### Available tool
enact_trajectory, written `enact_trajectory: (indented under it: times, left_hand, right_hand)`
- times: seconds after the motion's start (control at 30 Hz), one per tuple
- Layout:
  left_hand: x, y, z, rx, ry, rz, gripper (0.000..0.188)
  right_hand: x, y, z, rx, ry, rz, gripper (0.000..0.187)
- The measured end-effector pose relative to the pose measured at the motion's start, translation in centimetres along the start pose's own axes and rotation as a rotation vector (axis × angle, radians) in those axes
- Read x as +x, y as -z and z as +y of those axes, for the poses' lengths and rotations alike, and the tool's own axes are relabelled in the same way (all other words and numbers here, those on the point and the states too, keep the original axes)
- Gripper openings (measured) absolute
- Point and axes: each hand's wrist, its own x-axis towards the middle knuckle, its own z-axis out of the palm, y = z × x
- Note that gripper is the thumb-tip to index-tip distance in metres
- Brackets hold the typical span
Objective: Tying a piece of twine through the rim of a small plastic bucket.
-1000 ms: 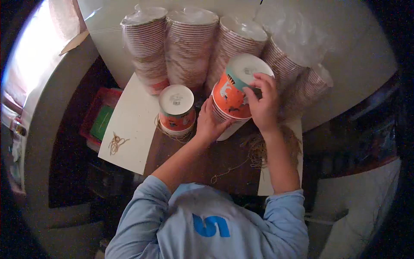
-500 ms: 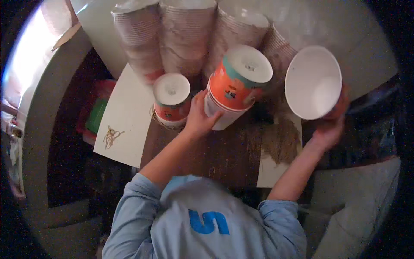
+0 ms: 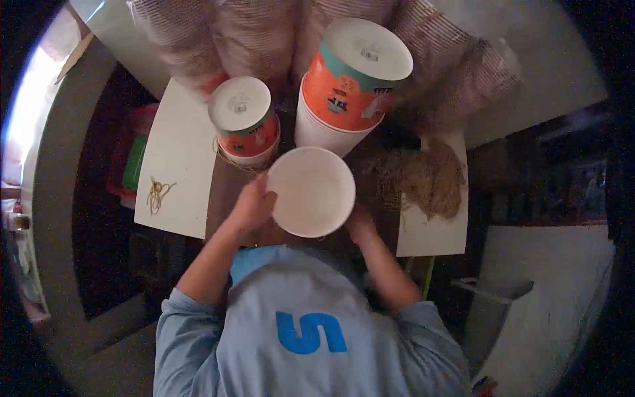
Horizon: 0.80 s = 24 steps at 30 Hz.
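A white paper bucket is in front of my chest, its open mouth facing up. My left hand is closed on its left rim, thumb over the edge. My right hand is at the bucket's lower right side, blurred, with its fingers hidden behind it. Beyond stands a stack of large upturned paper buckets, the top one orange and green with a white base, over white ones. Left of it is a smaller upturned orange and green bucket, with rubber bands around its lower part.
Several tall stacks of cups in clear plastic line the back. Loose rubber bands lie on the white board at left. A heap of brown netting-like material covers part of the right board. A green and red container is at far left.
The white bucket has come from the upper right to the middle in front of me. My left hand has left the large stack and now grips the bucket's rim. My right hand moved inward.
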Motion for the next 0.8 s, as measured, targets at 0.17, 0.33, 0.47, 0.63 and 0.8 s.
enact_trajectory:
  times: [0.17,0.33,0.47,0.63,0.8]
  left_hand:
    - [-1.8,4.1,-0.6,0.035,0.064,0.058,0.043]
    - [-3.2,4.5,-3.4,0.007,0.103,0.079,0.044]
    - [-3.2,4.0,-4.2,0.071,0.040,0.072,0.045]
    - [-3.5,3.7,-3.7,0.033,0.194,0.029,0.044]
    - [-3.0,2.6,-3.0,0.177,0.132,0.024,0.042]
  right_hand:
    - [-1.5,-0.8,-1.3,-0.477,0.424,0.093,0.023]
    - [-2.4,-1.2,-1.7,-0.740,0.727,0.049,0.019]
    - [-1.3,-1.4,0.0,-0.884,0.667,-0.074,0.012]
    - [-3.1,4.2,-5.6,-0.352,0.462,-0.064,0.010]
    - [-4.4,10.5,-11.3,0.246,0.432,-0.233,0.009]
